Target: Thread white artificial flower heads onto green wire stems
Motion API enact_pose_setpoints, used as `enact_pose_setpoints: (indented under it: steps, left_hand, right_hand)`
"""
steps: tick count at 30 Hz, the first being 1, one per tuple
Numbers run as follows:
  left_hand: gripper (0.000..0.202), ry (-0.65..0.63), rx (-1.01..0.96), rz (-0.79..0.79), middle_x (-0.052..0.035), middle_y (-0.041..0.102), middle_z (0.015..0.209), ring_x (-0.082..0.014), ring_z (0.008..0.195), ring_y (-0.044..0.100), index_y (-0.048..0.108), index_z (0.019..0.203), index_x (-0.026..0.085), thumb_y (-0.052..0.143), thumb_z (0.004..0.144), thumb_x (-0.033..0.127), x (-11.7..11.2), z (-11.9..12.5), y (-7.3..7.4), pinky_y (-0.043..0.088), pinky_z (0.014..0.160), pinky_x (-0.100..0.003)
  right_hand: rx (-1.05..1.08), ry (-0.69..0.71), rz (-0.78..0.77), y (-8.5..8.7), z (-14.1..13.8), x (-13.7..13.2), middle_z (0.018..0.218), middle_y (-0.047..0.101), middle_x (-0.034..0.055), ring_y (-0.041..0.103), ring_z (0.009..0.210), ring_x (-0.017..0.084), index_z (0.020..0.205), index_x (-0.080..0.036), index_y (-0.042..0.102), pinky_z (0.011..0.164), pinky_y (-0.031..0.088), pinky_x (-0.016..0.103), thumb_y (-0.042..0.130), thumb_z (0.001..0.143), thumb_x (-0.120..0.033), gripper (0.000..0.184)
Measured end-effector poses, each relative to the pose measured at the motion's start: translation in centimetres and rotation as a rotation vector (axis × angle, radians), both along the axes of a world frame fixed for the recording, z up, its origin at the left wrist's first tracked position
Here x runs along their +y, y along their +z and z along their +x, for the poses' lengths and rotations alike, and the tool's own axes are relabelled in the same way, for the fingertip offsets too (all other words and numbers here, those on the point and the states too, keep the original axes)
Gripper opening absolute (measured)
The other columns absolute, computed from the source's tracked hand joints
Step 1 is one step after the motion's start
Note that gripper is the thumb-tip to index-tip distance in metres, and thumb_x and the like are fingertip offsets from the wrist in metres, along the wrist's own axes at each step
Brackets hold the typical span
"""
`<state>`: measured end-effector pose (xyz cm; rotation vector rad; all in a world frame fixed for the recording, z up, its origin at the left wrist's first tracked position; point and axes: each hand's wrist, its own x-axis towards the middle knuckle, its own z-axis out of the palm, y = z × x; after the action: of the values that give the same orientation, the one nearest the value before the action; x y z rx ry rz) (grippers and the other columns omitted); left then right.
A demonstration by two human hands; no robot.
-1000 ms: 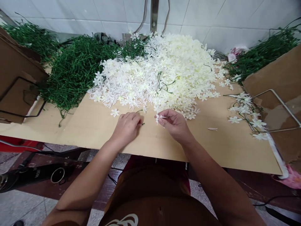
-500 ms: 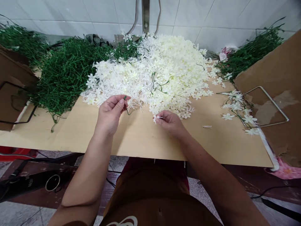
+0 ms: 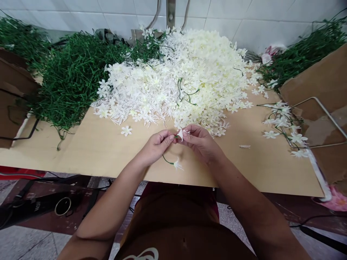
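Observation:
My left hand (image 3: 159,144) pinches a green artificial flower stem (image 3: 167,160) near the middle of the table's front part. One branch of it hangs below my fingers and ends in a white flower (image 3: 177,164). Close against it, my right hand (image 3: 199,141) has its thumb and forefinger closed on another white artificial flower (image 3: 180,134), which meets a green stem tip at my left fingertips. Whether the flower is seated on that tip cannot be made out. Behind both hands lies a large heap of white flowers (image 3: 206,72).
A pile of green stems (image 3: 73,76) is at the left, another stem pile (image 3: 303,57) at the far right. Assembled sprays (image 3: 282,121) lie beside a cardboard box (image 3: 320,94) with a wire stand (image 3: 322,101). A loose flower (image 3: 126,130) sits on the tabletop (image 3: 94,144).
My left hand has come right and down to meet my right hand. The stem now carries a white flower on a hanging branch. A loose flower shows on the table at left.

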<state>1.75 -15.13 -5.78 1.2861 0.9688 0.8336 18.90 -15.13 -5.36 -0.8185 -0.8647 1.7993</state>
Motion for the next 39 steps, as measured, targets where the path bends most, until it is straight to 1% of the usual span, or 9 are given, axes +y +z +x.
enact_pose_setpoints:
  steps: [3, 6, 12, 15, 18, 22, 28, 33, 39]
  left_hand:
    - [0.043, -0.001, 0.000, 0.015, 0.0046, 0.042, 0.055, -0.0095, 0.057, 0.041, 0.055, 0.069, 0.018, 0.066, 0.079, 0.058, 0.0, 0.0, 0.2, 0.033, 0.053, -0.022]
    - [0.043, 0.021, -0.015, -0.013, 0.0053, 0.040, 0.053, -0.0095, 0.056, 0.041, 0.053, 0.068, 0.018, 0.066, 0.079, 0.058, 0.1, 0.2, 0.3, 0.033, 0.053, -0.022]
    - [0.045, 0.022, -0.062, -0.058, 0.0063, 0.039, 0.051, -0.0095, 0.055, 0.044, 0.054, 0.069, 0.019, 0.070, 0.074, 0.059, 0.1, 0.5, 0.6, 0.034, 0.053, -0.021]
    - [0.044, 0.016, -0.062, -0.066, 0.0069, 0.038, 0.051, -0.0095, 0.055, 0.044, 0.054, 0.070, 0.019, 0.071, 0.073, 0.060, 0.1, 0.4, 0.6, 0.033, 0.052, -0.022]
    - [0.045, 0.003, -0.051, -0.053, 0.0073, 0.037, 0.051, -0.0088, 0.053, 0.041, 0.054, 0.071, 0.018, 0.070, 0.073, 0.061, 0.2, 0.3, 0.4, 0.032, 0.052, -0.021]
    - [0.047, 0.006, -0.009, -0.038, 0.0058, 0.041, 0.055, -0.0081, 0.054, 0.038, 0.052, 0.070, 0.018, 0.067, 0.075, 0.063, 0.2, 0.3, 0.0, 0.030, 0.051, -0.021]
    - [0.048, -0.034, 0.054, -0.008, 0.0059, 0.036, 0.055, -0.0094, 0.057, 0.035, 0.046, 0.067, 0.019, 0.060, 0.080, 0.064, 0.1, 0.5, -0.1, 0.029, 0.053, -0.022]
    - [0.048, -0.033, 0.129, 0.052, 0.0054, 0.032, 0.058, -0.0104, 0.058, 0.032, 0.044, 0.065, 0.020, 0.055, 0.083, 0.063, 0.1, 0.7, 0.1, 0.029, 0.055, -0.024]
    - [0.046, -0.023, 0.171, 0.081, 0.0051, 0.034, 0.061, -0.0105, 0.059, 0.032, 0.046, 0.067, 0.019, 0.053, 0.083, 0.061, 0.1, 0.7, -0.2, 0.030, 0.057, -0.025]
  right_hand:
    - [0.056, 0.011, -0.042, -0.1, 0.2, 0.0, 0.068, 0.068, -0.0047, 0.067, 0.069, 0.013, 0.065, -0.021, 0.067, 0.090, 0.057, 0.043, 0.089, 0.060, -0.032, 0.025]
    - [0.064, 0.034, -0.035, -0.2, 0.2, 0.0, 0.070, 0.069, -0.0042, 0.067, 0.070, 0.013, 0.065, -0.022, 0.067, 0.092, 0.057, 0.044, 0.089, 0.061, -0.032, 0.024]
    - [-0.014, 0.008, -0.023, -0.7, 0.2, -0.1, 0.071, 0.068, -0.0036, 0.067, 0.072, 0.012, 0.065, -0.022, 0.067, 0.091, 0.058, 0.040, 0.089, 0.059, -0.035, 0.026]
    - [-0.052, -0.017, -0.010, -0.9, 0.1, -0.2, 0.072, 0.067, -0.0037, 0.066, 0.072, 0.012, 0.066, -0.022, 0.066, 0.088, 0.058, 0.039, 0.089, 0.058, -0.037, 0.029]
    - [-0.116, -0.071, 0.044, -0.9, 0.0, -0.2, 0.076, 0.067, -0.0029, 0.064, 0.071, 0.011, 0.066, -0.022, 0.064, 0.080, 0.059, 0.036, 0.089, 0.057, -0.040, 0.033]
    - [-0.251, -0.120, 0.168, -0.9, -0.1, -0.3, 0.078, 0.067, -0.0012, 0.063, 0.073, 0.012, 0.066, -0.021, 0.063, 0.072, 0.055, 0.029, 0.088, 0.057, -0.044, 0.035]
    - [-0.338, -0.086, 0.251, -1.5, 0.1, -0.5, 0.079, 0.066, -0.0006, 0.063, 0.074, 0.012, 0.069, -0.021, 0.060, 0.073, 0.053, 0.030, 0.084, 0.063, -0.045, 0.035]
    - [-0.380, -0.148, 0.311, -1.9, -0.2, -1.0, 0.078, 0.063, -0.0003, 0.060, 0.073, 0.013, 0.071, -0.022, 0.058, 0.070, 0.051, 0.031, 0.081, 0.068, -0.044, 0.032]
    - [-0.441, -0.197, 0.377, -2.0, -0.7, -1.5, 0.083, 0.062, 0.0012, 0.059, 0.077, 0.014, 0.072, -0.023, 0.056, 0.072, 0.051, 0.032, 0.077, 0.073, -0.040, 0.027]
